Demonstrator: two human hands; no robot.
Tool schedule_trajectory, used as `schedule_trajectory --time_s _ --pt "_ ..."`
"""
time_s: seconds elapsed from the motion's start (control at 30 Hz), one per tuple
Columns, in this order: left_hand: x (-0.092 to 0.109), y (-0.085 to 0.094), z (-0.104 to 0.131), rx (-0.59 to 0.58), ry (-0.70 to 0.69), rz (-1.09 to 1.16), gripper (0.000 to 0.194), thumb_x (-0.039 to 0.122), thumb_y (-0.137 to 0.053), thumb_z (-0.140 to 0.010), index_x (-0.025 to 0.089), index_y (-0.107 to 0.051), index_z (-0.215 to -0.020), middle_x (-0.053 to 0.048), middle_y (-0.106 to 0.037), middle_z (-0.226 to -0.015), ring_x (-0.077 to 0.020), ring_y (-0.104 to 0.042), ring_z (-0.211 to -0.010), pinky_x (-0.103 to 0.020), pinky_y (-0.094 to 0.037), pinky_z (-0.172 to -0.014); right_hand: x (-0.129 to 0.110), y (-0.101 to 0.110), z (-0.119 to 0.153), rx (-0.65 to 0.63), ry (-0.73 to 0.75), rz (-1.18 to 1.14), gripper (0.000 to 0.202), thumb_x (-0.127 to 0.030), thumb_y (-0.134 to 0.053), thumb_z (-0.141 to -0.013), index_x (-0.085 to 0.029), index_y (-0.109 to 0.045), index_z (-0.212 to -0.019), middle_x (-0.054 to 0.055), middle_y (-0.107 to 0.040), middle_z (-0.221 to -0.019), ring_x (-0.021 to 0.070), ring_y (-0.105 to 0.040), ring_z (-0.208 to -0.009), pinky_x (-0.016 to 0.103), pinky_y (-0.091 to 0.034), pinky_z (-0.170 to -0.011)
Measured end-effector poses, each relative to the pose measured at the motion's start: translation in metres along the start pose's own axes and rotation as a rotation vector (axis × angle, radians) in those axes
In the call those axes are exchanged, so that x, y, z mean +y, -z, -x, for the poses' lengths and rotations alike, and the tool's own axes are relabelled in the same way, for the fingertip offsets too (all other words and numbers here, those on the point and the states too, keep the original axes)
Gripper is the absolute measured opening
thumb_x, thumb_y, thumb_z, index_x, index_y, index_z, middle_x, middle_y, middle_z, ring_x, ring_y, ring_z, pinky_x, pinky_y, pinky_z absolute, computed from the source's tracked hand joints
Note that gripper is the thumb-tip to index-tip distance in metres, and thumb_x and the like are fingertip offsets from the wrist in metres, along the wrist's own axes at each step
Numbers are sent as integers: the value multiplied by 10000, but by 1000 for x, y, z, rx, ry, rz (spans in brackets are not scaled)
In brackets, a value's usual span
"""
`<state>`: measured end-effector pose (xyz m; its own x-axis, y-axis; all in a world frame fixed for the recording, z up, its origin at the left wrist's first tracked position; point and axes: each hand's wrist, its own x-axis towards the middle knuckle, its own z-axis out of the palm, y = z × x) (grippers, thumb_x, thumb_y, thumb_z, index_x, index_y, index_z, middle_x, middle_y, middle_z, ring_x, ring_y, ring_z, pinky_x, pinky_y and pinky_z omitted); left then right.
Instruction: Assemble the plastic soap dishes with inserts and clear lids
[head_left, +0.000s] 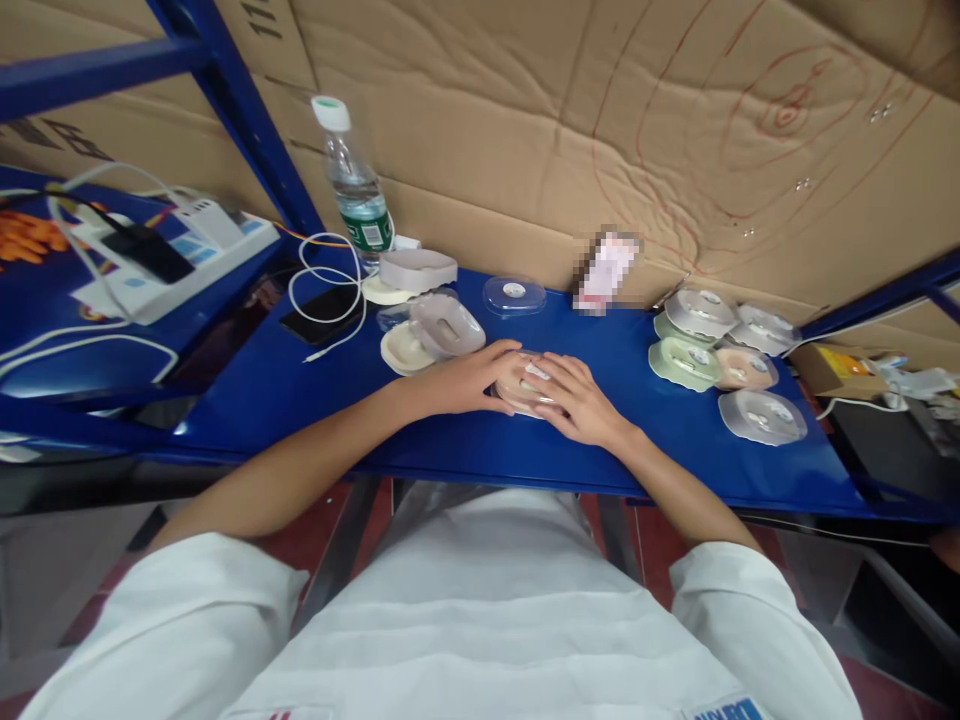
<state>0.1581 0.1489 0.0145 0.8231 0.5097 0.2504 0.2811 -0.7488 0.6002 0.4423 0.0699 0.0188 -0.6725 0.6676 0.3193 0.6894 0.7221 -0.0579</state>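
Note:
A small pink dish with a clear lid (517, 385) sits on the blue table just in front of me; it looks like a soap dish. From its left side my left hand (480, 378) grips it, thumb near the front edge and fingers along the back. Over its right side and top curls my right hand (581, 402), fingers pressed on the lid. Much of the dish is hidden under the hands. To the left lie open dishes, a grey one (450, 325) and a cream one (405, 350). Behind the hands rests a loose clear lid (514, 296).
Several lidded dishes, including a green one (682, 362), stand at the right. A water bottle (360, 200), a black phone (319, 315) with a white cable and a stacked grey dish (418, 270) are at the left. A cardboard wall (487, 130) closes the back.

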Motion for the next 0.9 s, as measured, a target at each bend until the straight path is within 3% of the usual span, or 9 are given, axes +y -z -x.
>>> schedule_trajectory --time_s 0.1,0.3,0.47,0.57,0.67,0.77,0.9 --pt "4 0 1 -38 9 5 886 511 -826 -924 294 -373 -1653 -142 -449 -1683 -340 -552 -1491 -428 -475 -1204 -5 1 3 -20 12 30 504 -421 -511 -1125 -254 -566 -1597 126 -558 -1645 328 -452 -1573 596 -356 -1294" --pt "7 -2 1 -13 -15 -46 771 485 -743 -985 265 -399 -1639 -151 -393 -1723 -336 -512 -1526 -438 -449 -1234 -14 1 7 -32 -50 45 647 -470 -599 -1084 -289 -440 -1685 124 -483 -1702 372 -302 -1657 668 -280 -1329" --pt "7 -2 1 -19 -16 -44 829 491 -766 -963 259 -383 -1661 -157 -377 -1731 -346 -471 -1560 -455 -414 -1273 -1 -5 14 -3 -68 -158 770 -532 -633 -1057 -307 -332 -1730 130 -377 -1762 347 -296 -1663 618 -380 -1302" --pt "8 1 0 -17 -23 -33 806 479 -762 -963 273 -401 -1654 -148 -402 -1707 -336 -513 -1526 -430 -473 -1223 -1 -7 15 -22 -62 -122 687 -470 -603 -1082 -319 -376 -1713 113 -297 -1800 354 -230 -1685 628 -373 -1304" --pt "9 2 1 -12 -9 -32 793 489 -752 -970 292 -403 -1655 -138 -402 -1707 -332 -548 -1493 -425 -503 -1191 -5 -6 14 -40 -55 -25 635 -437 -573 -1099 -310 -409 -1699 114 -352 -1778 358 -248 -1678 647 -335 -1316" --pt "7 1 2 -14 -5 -4 836 521 -772 -959 301 -385 -1666 -134 -385 -1730 -337 -514 -1528 -449 -444 -1252 -6 -1 11 -49 -17 -9 618 -433 -549 -1111 -301 -409 -1699 119 -455 -1722 338 -333 -1646 638 -320 -1319" --pt "2 -5 1 4 17 60 890 554 -812 -924 287 -391 -1661 -146 -391 -1737 -357 -460 -1571 -496 -400 -1287 -6 5 10 -41 8 -30 554 -432 -537 -1115 -298 -495 -1651 117 -474 -1712 336 -365 -1627 632 -334 -1294"
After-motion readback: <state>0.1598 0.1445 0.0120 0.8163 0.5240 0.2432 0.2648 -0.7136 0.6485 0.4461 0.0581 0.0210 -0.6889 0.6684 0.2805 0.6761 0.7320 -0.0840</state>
